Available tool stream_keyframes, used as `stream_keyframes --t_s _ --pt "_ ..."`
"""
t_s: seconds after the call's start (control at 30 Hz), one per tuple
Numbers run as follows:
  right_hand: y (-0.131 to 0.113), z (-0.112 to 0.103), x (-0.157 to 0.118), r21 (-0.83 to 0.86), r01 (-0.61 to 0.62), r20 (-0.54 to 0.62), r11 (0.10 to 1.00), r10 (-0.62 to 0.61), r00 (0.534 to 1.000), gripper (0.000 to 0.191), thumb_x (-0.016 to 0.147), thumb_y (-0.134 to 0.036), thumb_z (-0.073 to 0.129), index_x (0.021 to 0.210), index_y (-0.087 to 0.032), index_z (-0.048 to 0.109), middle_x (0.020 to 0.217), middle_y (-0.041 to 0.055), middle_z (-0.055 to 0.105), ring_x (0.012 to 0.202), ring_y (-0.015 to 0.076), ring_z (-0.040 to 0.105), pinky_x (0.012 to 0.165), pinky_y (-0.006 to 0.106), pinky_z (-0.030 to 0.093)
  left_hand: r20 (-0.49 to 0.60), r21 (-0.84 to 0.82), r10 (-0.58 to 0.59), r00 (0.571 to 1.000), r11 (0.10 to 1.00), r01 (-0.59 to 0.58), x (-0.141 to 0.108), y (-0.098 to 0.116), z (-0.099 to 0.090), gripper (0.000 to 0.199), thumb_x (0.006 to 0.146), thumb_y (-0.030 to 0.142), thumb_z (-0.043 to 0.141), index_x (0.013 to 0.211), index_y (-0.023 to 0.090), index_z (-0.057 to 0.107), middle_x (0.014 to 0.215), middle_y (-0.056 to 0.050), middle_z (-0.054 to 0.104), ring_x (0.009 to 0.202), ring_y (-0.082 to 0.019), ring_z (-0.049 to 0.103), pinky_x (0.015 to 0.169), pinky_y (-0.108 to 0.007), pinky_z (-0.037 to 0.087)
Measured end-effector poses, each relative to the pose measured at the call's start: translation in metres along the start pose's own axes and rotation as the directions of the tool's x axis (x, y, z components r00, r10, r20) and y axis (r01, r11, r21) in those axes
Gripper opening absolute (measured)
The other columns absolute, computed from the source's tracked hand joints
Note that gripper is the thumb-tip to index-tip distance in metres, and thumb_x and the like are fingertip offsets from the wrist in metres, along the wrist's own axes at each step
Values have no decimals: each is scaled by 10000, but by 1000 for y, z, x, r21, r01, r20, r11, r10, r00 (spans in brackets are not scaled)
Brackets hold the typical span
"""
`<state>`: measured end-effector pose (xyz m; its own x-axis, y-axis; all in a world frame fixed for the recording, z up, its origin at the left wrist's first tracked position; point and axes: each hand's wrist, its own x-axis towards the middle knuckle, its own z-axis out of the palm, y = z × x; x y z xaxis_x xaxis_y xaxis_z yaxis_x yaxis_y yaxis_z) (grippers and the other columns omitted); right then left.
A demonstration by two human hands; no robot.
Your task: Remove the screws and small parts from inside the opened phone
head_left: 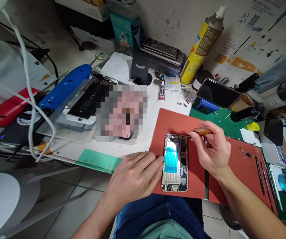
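Note:
An opened phone housing (172, 177) lies on a reddish-brown mat (195, 124), its battery bay lined with shiny silver and blue strips and small circuit parts along its right side. My left hand (138, 171) rests at the left edge of the housing, fingers closed together and gripping that side. In my right hand (213, 149) is a small screwdriver (203, 132) with an amber handle, pinched between thumb and fingers. Its dark shaft reaches left over the top end of the housing; the exact contact of the tip is too small to tell.
Small loose parts (248, 154) and thin metal tools (264, 172) lie to the right. Behind stand a propped phone (218, 93), a yellow spray can (202, 44) and a glue tube (161, 91). Leftward are a white phone screen (83, 118), a blue-handled tool (65, 86) and white cables (28, 86).

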<state>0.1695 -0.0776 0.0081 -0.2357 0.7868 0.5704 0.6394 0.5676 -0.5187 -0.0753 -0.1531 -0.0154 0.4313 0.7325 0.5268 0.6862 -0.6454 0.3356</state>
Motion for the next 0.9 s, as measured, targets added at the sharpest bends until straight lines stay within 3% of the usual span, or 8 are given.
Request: stream_keyframes --t_s 0.9 --pt "0 0 0 -7 57 22 998 -57 998 385 1036 -189 687 1394 -257 561 940 -4 807 805 188 807 674 336 658 -10 -1 4 1000 1000 -4 -1 0 0 140 1028 141 582 1099 131 702 805 -15 670 655 -155 569 578 -331 469"
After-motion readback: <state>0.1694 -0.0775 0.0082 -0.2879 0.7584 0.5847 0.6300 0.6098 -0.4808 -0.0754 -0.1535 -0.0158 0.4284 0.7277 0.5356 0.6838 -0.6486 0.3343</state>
